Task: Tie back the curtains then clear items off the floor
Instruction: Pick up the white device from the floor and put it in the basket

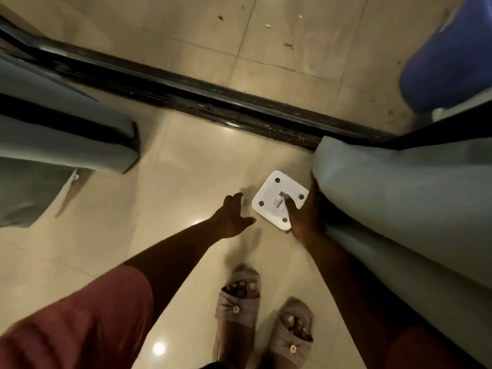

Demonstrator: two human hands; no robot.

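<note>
A white square box (279, 199) with little holes and round feet lies bottom-up on the tiled floor (186, 161), close to the dark door track (213, 102) and touching the pale curtain (386, 187) on the right. The right hand (306, 214) rests on the box, its thumb on top (the other fingers are hidden). The left hand (234, 217) hangs just beside it, fingers spread, holding nothing. Another curtain (61, 134) hangs on the left.
</note>
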